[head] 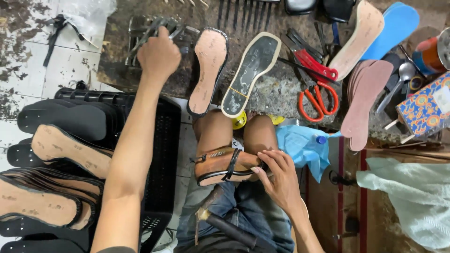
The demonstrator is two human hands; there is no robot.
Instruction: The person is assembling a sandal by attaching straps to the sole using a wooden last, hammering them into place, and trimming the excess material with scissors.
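Evidently steadied sandal (pixel 228 165) across knees with right hand (pixel 280 180), gripping toe end; left hand (pixel 158 55) stretched to eleven o'clock, closed on tools (pixel 152 29).

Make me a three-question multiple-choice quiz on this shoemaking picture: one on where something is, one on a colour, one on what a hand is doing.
1. Where does the strapped sandal rest?
A. On the person's knees
B. In the black crate
C. On the floor tiles

2. What colour are the handles of the scissors?
A. Blue
B. Orange-red
C. Black

3. What is the left hand doing?
A. Lying flat on the knee
B. Holding the scissors
C. Closed over metal tools at the far edge of the bench

Answers:
1. A, the sandal lies across the bare knees with the right hand gripping its end.
2. B, both loops are orange-red against the dark bench.
3. C, the fingers curl over the metal tools, arm stretched forward.
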